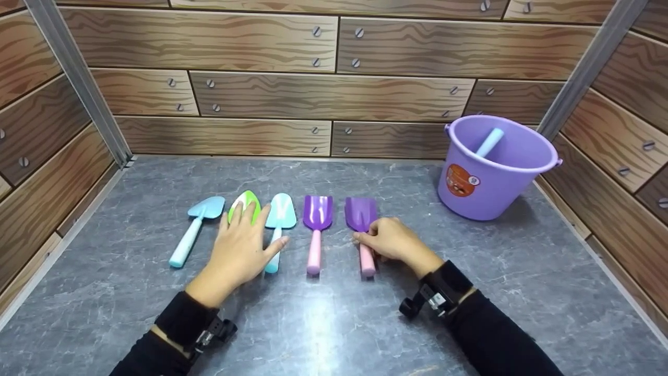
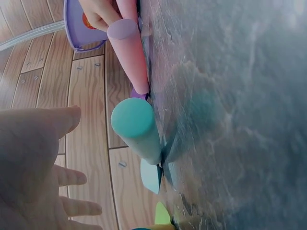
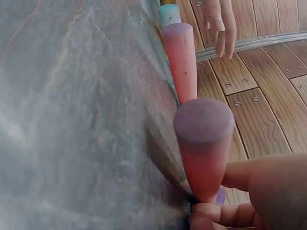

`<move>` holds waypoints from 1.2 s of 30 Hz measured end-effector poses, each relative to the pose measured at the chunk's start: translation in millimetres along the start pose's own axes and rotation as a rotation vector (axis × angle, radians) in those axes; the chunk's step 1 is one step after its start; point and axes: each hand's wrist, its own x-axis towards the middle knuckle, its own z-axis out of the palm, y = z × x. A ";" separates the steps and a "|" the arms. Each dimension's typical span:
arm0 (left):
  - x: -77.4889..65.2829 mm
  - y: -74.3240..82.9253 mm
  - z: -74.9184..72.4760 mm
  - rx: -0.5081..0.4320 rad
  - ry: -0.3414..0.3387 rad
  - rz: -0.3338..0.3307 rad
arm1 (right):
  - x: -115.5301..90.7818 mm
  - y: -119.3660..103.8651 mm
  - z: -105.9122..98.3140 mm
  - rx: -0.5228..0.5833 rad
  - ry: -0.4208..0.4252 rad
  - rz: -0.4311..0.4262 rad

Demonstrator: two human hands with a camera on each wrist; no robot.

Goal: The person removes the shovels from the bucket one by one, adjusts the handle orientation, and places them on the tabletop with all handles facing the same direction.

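Note:
My right hand [image 1: 394, 239] pinches the pink handle of the rightmost purple toy shovel [image 1: 361, 211] close to its blade; the right wrist view shows thumb and fingers about that handle [image 3: 204, 148]. Left of it lies a second purple shovel with a pink handle [image 1: 314, 250]. My left hand [image 1: 242, 248], fingers spread, is above a green trowel [image 1: 251, 198] and partly hides it. Its thumb reaches over the handle of a light blue trowel [image 1: 282, 209], apart from it in the left wrist view. Another blue trowel [image 1: 187, 243] lies slanted at the far left.
At the back right stands a purple bucket [image 1: 482, 183] with a light blue handle [image 1: 490, 142] sticking up inside. The grey marbled tabletop [image 1: 334, 324] is bounded by wood-patterned walls [image 1: 261, 94] at the back and both sides.

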 end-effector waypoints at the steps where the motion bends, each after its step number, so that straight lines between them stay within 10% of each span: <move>1: 0.1 0.1 -0.1 -0.001 -0.002 -0.001 | -0.6 0.1 -0.7 0.003 -0.003 -0.006; 21: 0.7 -0.1 1.1 -0.008 0.001 -0.006 | -9.1 -1.7 -28.2 0.050 -0.035 -0.030; 36: -0.7 -1.6 1.8 0.004 -0.003 -0.006 | -53.5 10.4 -130.4 0.041 0.485 -0.153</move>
